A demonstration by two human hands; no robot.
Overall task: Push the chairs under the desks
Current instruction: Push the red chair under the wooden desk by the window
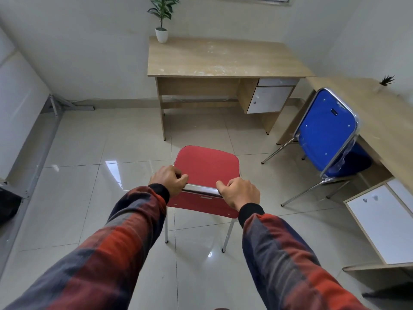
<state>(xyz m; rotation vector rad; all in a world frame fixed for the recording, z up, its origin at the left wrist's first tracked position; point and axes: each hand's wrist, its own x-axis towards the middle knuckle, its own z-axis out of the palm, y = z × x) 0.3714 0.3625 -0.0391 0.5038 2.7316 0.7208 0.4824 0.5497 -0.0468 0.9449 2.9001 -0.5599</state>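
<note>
Item one: red chair (pixel 206 168), centre of the floor, well short of the far desk (pixel 223 59). Your left hand (pixel 168 180) and right hand (pixel 240 192) each have their fingers curled over the chrome top rail (pixel 202 189) of its backrest, one hand toward each end. That spread grasp gives you even steering, judged suited to a straight push toward the open knee space at the left of the desk. The seat is padded, rounded at the corners, covered in matte red fabric; the legs are thin bright metal tubes with dark feet.

Item two: far desk, pale wood-grain laminate, its surface scuffed with whitish marks, a white-fronted cabinet at the right. A potted plant (pixel 162 19) stands at its far-left corner.

Item three: blue chair (pixel 327 133), at right, glossy padded back in a chrome frame, clear plastic wrap hanging loose at one side. It stands partly tucked under the right-hand desk (pixel 384 121), its back angled.

Item four: floor (pixel 89 175), large glossy beige tiles, judged smooth enough for chair feet to slide.
</note>
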